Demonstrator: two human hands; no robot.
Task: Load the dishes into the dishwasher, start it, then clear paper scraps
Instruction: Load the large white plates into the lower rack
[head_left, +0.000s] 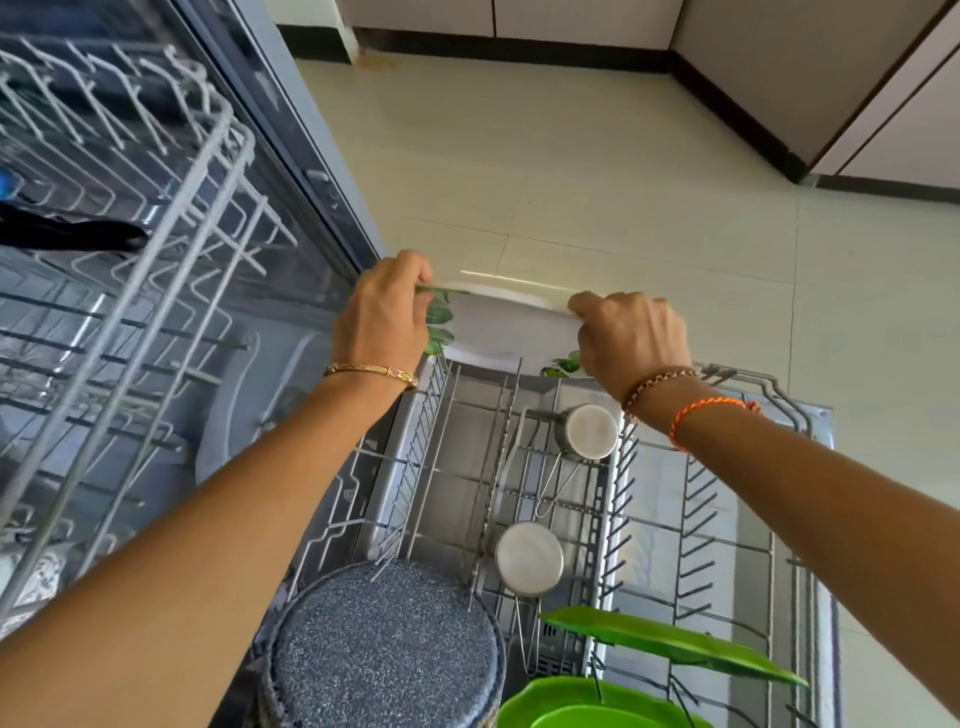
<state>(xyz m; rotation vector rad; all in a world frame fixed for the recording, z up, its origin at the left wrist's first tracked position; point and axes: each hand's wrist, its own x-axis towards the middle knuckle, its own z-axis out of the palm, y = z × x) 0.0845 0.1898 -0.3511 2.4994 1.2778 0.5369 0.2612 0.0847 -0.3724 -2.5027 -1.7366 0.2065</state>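
Both hands hold one round white plate with green leaf prints (506, 325). The left hand (382, 317) pinches one edge, the right hand (626, 338) the other, so it stays steady above the grey wire lower rack (613, 499), probably to slide between the prongs below.

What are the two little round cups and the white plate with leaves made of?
The two cups look like brushed steel: dull grey sheen, thin wire handles. The white plate, held by both hands, looks glossy with printed leaves, perhaps ceramic or melamine; the picture cannot settle which.

White leaf-print plate (511, 325) above rack (597, 499)
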